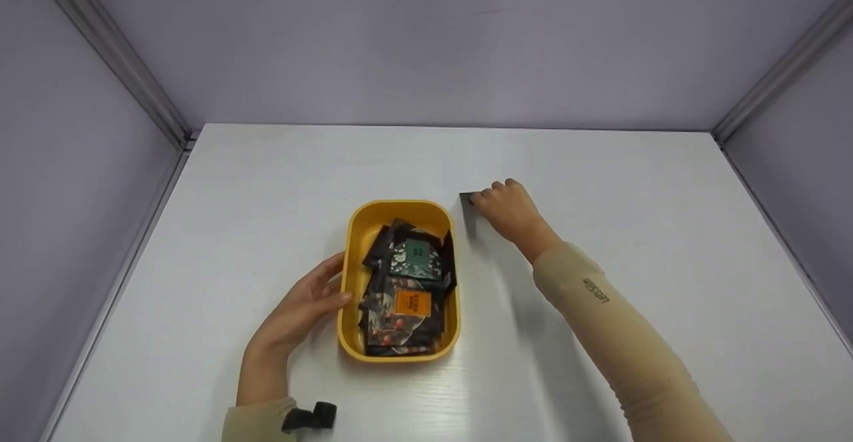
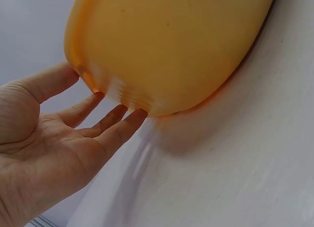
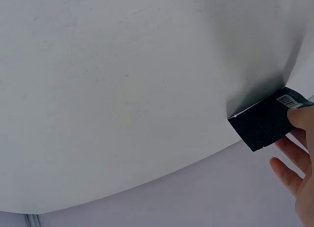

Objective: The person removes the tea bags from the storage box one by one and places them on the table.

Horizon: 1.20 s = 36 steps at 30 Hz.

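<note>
Two hands show in the head view. The left hand (image 1: pixel 300 309) touches the left side of a yellow bin (image 1: pixel 400 358) with packets (image 1: pixel 405 312) inside; the right hand (image 1: pixel 512 214) holds a dark packet (image 1: pixel 466 198) beside the bin's far right corner. In the left wrist view, thumb and fingers are apart against the bin. In the right wrist view, the fingers are clamped on the dark packet.
</note>
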Available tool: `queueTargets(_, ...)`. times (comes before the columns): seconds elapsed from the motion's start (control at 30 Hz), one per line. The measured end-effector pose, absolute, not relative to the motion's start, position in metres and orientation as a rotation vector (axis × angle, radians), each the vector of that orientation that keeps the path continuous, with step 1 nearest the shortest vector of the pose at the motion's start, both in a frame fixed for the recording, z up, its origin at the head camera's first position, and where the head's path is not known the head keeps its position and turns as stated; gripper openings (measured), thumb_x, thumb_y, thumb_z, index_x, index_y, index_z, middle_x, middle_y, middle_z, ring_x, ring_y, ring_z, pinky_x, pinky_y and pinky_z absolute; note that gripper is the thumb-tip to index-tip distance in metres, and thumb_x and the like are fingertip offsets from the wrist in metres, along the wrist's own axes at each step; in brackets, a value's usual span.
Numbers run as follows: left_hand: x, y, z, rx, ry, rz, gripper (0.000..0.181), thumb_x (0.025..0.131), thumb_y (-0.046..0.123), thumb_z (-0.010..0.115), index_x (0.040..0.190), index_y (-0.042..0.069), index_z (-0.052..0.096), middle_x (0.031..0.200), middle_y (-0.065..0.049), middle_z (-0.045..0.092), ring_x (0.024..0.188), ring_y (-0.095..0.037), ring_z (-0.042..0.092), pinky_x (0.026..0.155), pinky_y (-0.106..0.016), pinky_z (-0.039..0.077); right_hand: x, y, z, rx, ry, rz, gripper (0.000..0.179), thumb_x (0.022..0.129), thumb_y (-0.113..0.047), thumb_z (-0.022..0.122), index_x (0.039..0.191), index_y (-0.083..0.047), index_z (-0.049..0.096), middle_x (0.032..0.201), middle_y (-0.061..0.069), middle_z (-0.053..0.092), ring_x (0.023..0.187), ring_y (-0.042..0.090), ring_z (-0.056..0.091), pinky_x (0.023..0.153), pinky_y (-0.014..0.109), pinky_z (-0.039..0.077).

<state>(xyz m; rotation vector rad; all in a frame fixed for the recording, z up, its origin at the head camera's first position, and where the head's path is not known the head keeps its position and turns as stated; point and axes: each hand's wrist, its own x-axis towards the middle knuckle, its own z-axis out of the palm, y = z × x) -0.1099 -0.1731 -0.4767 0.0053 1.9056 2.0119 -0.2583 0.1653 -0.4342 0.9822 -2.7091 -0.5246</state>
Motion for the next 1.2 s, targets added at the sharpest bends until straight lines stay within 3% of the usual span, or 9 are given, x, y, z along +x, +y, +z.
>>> queueTargets(0.3,-0.108,-0.176,-0.477,-0.028,1.905,2.013,0.076,0.090,0.008,0.071,0.155,0.010,0.031,0.160,-0.009,0.028,0.144,-0.030,0.032,0.110,-0.039,0.036,-0.257,0.162,-0.440,0.942,-2.873,-0.546,0.020,0.090,-0.006,0.073,0.110,-0.005,0.070,0.104,0.012,0.072,0.087,0.029,0.067,0.080,0.040,0.057)
queueTargets(0.4,-0.107,-0.177,-0.477,-0.002,1.888,2.027,0.075,0.091,0.006,0.069,0.155,0.010,0.031,0.159,-0.010,0.029,0.143,-0.030,0.033,0.109,-0.038,0.038,-0.256,0.162,-0.440,0.963,-2.885,-0.564,0.023,0.091,-0.006,0.071,0.114,-0.005,0.069,0.106,0.012,0.071,0.087,0.028,0.067,0.077,0.040,0.057)
queueTargets(0.53,-0.107,-0.178,-0.478,0.038,1.871,2.038,0.072,0.092,0.004,0.067,0.155,0.009,0.030,0.158,-0.010,0.029,0.143,-0.031,0.032,0.108,-0.038,0.039,-0.257,0.163,-0.432,0.989,-2.833,-0.522,0.014,0.091,-0.005,0.068,0.106,-0.004,0.070,0.098,0.011,0.071,0.083,0.028,0.067,0.068,0.040,0.055)
queueTargets(0.7,-0.106,-0.178,-0.478,0.054,1.893,2.018,0.072,0.093,0.007,0.067,0.155,0.009,0.030,0.159,-0.011,0.028,0.143,-0.032,0.032,0.110,-0.039,0.037,-0.259,0.155,-0.411,0.965,-2.821,-0.460,0.008,0.095,-0.008,0.064,0.098,-0.003,0.070,0.090,0.010,0.071,0.079,0.027,0.067,0.068,0.039,0.055)
queueTargets(0.93,-0.105,-0.179,-0.475,0.033,1.897,2.013,0.073,0.092,0.007,0.068,0.155,0.010,0.030,0.160,-0.010,0.028,0.143,-0.032,0.033,0.109,-0.039,0.037,-0.251,0.131,-0.385,1.001,-2.901,-0.402,0.023,0.090,-0.006,0.069,0.113,-0.006,0.072,0.099,0.011,0.072,0.087,0.028,0.067,0.079,0.040,0.056)
queueTargets(1.2,-0.104,-0.179,-0.475,0.006,1.901,2.011,0.075,0.091,0.009,0.070,0.155,0.011,0.031,0.160,-0.009,0.028,0.143,-0.031,0.033,0.109,-0.040,0.037,-0.235,0.093,-0.359,1.088,-2.956,-0.355,0.027,0.099,-0.016,0.059,0.123,-0.011,0.070,0.109,0.008,0.072,0.095,0.025,0.068,0.086,0.039,0.055)
